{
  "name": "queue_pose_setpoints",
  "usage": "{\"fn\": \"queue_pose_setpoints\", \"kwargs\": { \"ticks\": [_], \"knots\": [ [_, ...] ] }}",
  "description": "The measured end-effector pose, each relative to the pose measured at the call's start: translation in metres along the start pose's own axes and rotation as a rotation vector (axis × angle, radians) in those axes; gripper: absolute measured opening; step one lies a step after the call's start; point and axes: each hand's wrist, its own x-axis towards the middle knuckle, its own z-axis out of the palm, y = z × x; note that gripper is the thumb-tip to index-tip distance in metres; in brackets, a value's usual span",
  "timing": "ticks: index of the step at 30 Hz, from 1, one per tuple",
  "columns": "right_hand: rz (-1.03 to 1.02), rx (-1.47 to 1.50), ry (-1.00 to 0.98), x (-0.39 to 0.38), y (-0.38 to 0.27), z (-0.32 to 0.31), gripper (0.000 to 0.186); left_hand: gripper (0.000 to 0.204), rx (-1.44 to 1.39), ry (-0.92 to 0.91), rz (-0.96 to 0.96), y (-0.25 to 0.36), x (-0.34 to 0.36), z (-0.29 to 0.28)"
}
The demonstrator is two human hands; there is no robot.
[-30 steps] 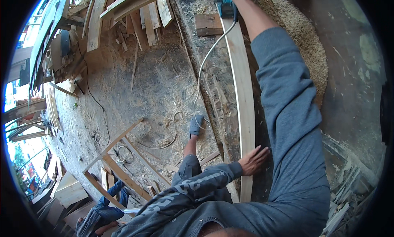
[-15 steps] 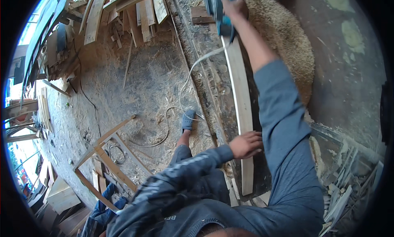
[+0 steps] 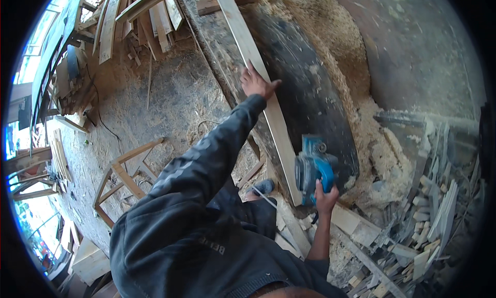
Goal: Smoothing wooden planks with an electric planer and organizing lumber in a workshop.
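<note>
A long, pale wooden board (image 3: pixel 277 123) lies along the dark workbench (image 3: pixel 297 65). With fingers spread, my left hand (image 3: pixel 258 83) rests on the board's middle stretch. My right hand (image 3: pixel 325 197) is wrapped round the handle of a blue electric planer (image 3: pixel 316 166). The planer is at the near end of the bench, beside the board's right edge; whether it touches the board or bench I cannot tell. A cord (image 3: pixel 264 197) passes near my legs, partly hidden by my body.
Wood shavings (image 3: pixel 341 45) heap along the bench's far right side. Several offcuts (image 3: pixel 429 215) pile up at the lower right. Planks (image 3: pixel 111 27) lean at the upper left, and a wooden frame (image 3: pixel 124 176) lies on the floor to the left. A short brown block (image 3: pixel 209 5) sits beside the board's far end.
My right hand has brought the planer back from the board's far end to its near end. My left hand has moved forward along the board and spread its fingers.
</note>
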Motion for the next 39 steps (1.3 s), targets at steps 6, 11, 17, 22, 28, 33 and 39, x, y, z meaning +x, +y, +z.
{"fn": "queue_pose_setpoints", "kwargs": {
  "ticks": [6, 11, 17, 22, 28, 33, 39],
  "knots": [
    [0.140, 0.205, 0.116, -0.097, 0.072, -0.082, 0.017, 0.059, -0.419, -0.152, 0.019, -0.053, 0.023, -0.003],
    [0.165, 0.176, 0.154, -0.141, 0.117, -0.107, 0.017, 0.045, -0.620, -0.264, -0.011, -0.078, -0.005, -0.006],
    [-0.183, 0.259, -0.033, -0.118, 0.157, -0.092, 0.021, 0.055, -0.471, -0.135, 0.333, -0.186, 0.149, -0.108],
    [0.074, 0.026, 0.047, -0.188, 0.159, -0.144, 0.021, 0.047, -0.778, -0.486, -0.266, -0.055, -0.045, 0.040],
    [-0.122, 0.000, -0.114, -0.194, 0.146, -0.137, 0.020, 0.051, -0.792, -0.323, -0.282, -0.088, 0.013, -0.014],
    [-0.105, 0.000, -0.143, -0.206, 0.149, -0.128, 0.021, 0.078, -0.694, -0.305, -0.284, -0.091, 0.012, -0.009],
    [-0.108, 0.057, -0.133, -0.197, 0.133, -0.125, 0.020, 0.082, -0.633, -0.330, -0.104, -0.107, 0.014, -0.034]
  ]
}}
